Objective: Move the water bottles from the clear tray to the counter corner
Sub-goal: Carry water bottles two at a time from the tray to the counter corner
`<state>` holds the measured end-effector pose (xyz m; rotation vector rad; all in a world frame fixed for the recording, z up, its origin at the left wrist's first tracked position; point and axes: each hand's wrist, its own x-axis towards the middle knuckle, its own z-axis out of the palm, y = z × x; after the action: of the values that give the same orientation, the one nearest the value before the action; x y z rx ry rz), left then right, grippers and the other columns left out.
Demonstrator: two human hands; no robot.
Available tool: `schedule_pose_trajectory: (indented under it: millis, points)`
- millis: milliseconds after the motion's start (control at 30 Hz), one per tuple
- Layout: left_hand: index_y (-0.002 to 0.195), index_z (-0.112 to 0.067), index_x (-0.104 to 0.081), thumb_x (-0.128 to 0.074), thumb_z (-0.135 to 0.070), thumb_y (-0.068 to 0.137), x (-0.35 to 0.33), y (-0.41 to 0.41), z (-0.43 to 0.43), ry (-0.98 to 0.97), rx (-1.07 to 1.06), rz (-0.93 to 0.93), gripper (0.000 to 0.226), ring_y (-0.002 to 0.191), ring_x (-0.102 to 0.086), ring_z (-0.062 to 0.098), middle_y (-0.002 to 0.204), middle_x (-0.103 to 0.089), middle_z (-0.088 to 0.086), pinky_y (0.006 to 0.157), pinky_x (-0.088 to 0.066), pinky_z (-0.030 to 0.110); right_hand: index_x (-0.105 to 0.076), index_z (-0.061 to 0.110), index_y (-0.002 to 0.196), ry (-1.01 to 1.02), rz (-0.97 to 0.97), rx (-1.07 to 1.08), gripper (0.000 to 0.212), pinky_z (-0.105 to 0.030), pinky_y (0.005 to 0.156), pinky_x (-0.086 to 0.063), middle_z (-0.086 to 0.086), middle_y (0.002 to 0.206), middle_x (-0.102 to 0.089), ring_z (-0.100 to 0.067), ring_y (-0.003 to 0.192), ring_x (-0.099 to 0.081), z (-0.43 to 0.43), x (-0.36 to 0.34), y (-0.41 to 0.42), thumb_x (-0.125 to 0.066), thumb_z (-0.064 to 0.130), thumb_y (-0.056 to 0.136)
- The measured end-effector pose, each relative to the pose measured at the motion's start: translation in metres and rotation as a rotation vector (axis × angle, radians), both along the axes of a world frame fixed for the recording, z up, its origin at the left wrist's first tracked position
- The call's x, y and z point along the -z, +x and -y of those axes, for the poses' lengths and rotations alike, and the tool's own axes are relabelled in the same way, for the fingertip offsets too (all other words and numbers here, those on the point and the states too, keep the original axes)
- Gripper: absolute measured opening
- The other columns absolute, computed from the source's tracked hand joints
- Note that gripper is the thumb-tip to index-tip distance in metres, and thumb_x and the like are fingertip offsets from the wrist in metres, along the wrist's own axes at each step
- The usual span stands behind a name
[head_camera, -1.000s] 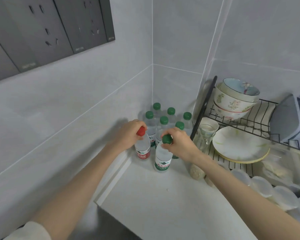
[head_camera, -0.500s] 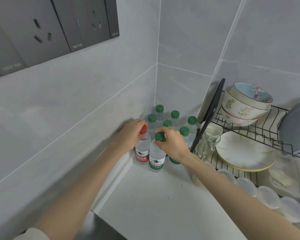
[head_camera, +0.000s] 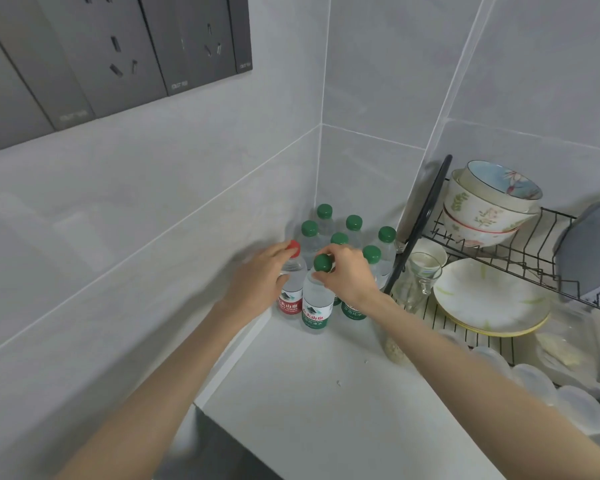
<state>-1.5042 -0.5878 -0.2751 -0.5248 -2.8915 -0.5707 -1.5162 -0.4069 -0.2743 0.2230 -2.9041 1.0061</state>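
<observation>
I see the white counter (head_camera: 326, 403), a dish rack (head_camera: 417, 233) at right, and green-capped bottles (head_camera: 354, 224) clustered in the far corner. My left hand (head_camera: 258, 284) curls round the red-capped bottle (head_camera: 291, 292). My right hand (head_camera: 352, 277) pinches the nearest green bottle (head_camera: 316, 306) by its cap.

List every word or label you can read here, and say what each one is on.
"山泉" above "SPRING": red label of the red-capped bottle, held by the left hand; the label's left end is cut off.
White characters: green label of the front green-capped bottle, whose cap the right hand pinches; too blurred to read.
Small print: dark wall sockets; too blurred to read.
</observation>
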Motion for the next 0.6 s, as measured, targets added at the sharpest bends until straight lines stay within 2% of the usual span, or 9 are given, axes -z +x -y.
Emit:
schedule_pose_trajectory:
  millis: [100, 200, 267, 400, 467, 600]
  points:
    - [0.147, -0.028, -0.031, -0.056, -0.016, 0.092, 0.003, 0.009, 0.003, -0.017, 0.009, 0.061, 0.062, 0.138, -0.037, 0.013, 0.155, -0.027, -0.015, 0.105, -0.043, 0.038, -0.064, 0.009, 0.106, -0.015, -0.024, 0.012, 0.029, -0.028, 0.076, -0.044, -0.012, 0.104, -0.061, -0.020, 0.081, -0.052, 0.001, 0.001, 0.005, -0.073, 0.012, 0.079]
    - [0.149, -0.032, -0.026, -0.055, -0.018, 0.093, -0.001, 0.019, 0.004, -0.031, -0.019, 0.071, 0.064, 0.139, -0.035, 0.014, 0.156, -0.026, -0.015, 0.105, -0.042, 0.038, -0.061, 0.009, 0.117, -0.003, -0.031, -0.021, 0.037, -0.028, 0.081, -0.046, -0.014, 0.109, -0.062, -0.024, 0.084, -0.057, -0.003, -0.001, 0.011, -0.070, 0.009, 0.081]
    - [0.148, -0.031, -0.029, -0.055, -0.019, 0.093, -0.006, 0.026, 0.003, -0.022, -0.041, 0.066, 0.062, 0.137, -0.037, 0.015, 0.154, -0.030, -0.013, 0.104, -0.043, 0.038, -0.054, 0.011, 0.128, 0.015, -0.009, -0.047, 0.047, -0.027, 0.084, -0.044, -0.015, 0.121, -0.059, -0.029, 0.091, -0.062, -0.005, -0.002, 0.016, -0.067, 0.008, 0.083]
    - [0.143, -0.024, -0.041, -0.057, -0.019, 0.091, -0.020, 0.041, -0.001, 0.108, -0.091, 0.072, 0.054, 0.133, -0.043, 0.017, 0.147, -0.043, -0.005, 0.105, -0.040, 0.034, -0.037, 0.018, 0.143, -0.064, 0.018, -0.072, 0.065, -0.025, 0.085, -0.046, -0.011, 0.138, -0.045, -0.022, 0.095, -0.061, -0.018, -0.010, 0.034, -0.065, 0.011, 0.085]
    - [0.139, -0.023, -0.046, -0.057, -0.019, 0.091, -0.028, 0.051, -0.006, 0.176, -0.128, 0.049, 0.050, 0.130, -0.046, 0.017, 0.143, -0.048, -0.004, 0.103, -0.039, 0.032, -0.033, 0.021, 0.144, -0.099, 0.002, -0.089, 0.068, -0.026, 0.085, -0.046, -0.008, 0.138, -0.044, -0.018, 0.100, -0.055, -0.031, -0.017, 0.050, -0.066, 0.014, 0.086]
    - [0.134, -0.023, -0.053, -0.059, -0.016, 0.090, -0.042, 0.077, -0.025, 0.249, -0.175, -0.019, 0.045, 0.123, -0.051, 0.017, 0.135, -0.055, -0.003, 0.095, -0.038, 0.025, -0.039, 0.022, 0.141, -0.182, -0.021, -0.081, 0.061, -0.025, 0.088, -0.045, 0.002, 0.131, -0.048, -0.011, 0.102, -0.052, -0.063, -0.036, 0.087, -0.067, 0.017, 0.086]
